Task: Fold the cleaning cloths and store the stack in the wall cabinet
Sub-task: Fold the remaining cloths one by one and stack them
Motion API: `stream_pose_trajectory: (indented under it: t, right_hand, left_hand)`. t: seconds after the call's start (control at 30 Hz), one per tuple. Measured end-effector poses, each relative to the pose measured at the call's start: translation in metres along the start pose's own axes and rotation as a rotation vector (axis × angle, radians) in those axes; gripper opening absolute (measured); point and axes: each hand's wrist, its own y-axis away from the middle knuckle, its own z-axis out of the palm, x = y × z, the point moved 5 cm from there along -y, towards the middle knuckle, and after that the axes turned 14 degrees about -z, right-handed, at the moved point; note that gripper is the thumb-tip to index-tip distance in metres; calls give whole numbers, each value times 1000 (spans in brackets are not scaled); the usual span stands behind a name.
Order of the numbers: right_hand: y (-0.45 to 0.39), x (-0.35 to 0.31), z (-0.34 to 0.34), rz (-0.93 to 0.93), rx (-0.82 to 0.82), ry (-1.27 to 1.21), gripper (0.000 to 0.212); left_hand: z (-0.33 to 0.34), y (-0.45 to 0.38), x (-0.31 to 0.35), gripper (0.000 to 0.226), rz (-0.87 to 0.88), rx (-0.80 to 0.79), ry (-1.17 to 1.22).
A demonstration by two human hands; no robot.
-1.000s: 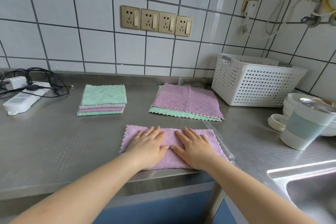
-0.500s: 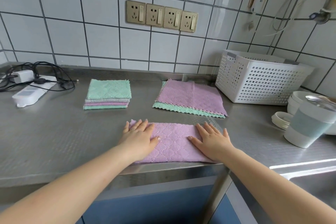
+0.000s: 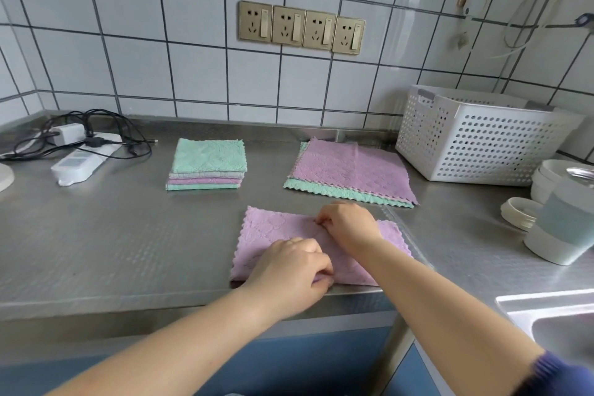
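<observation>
Steel counter (image 3: 96,251): both hands pinch purple cloth (image 3: 276,231)

Purple cloth (image 3: 283,228) half-folded (counter's front edge), folded stack (image 3: 207,164) behind

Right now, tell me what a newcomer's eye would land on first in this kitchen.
First, the two hands on the pink cloth at the counter's front edge: the left hand pinches its near edge, the right hand its far edge. Behind them sit a folded stack of green and pink cloths on the left and an unfolded pile on the right. A white basket stands against the tiled wall, far right.
</observation>
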Motion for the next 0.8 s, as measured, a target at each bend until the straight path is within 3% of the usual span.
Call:
stream_pose_trajectory:
  t: [0.2, 0.3, 0.57, 0.7, 0.8]
  right_hand:
    - [1, 3, -3, -13, 2, 77, 27]
    - [3, 3, -8, -31, -57, 135, 27]
    - [36, 11, -27, -23, -241, 153, 20]
    - [49, 3, -31, -56, -336, 194, 21]
    - [56, 0, -31, -70, -387, 205, 22]
  left_hand:
    - [-2, 2, 4, 26, 130, 29, -188]
    - [-6, 6, -1, 17, 129, 23, -220]
    - [-20, 9, -47, 13, 31, 48, -256]
    - [-27, -1, -64, 17, -82, -86, -308]
    - [-28, -9, -66, 16, -68, -79, -286]
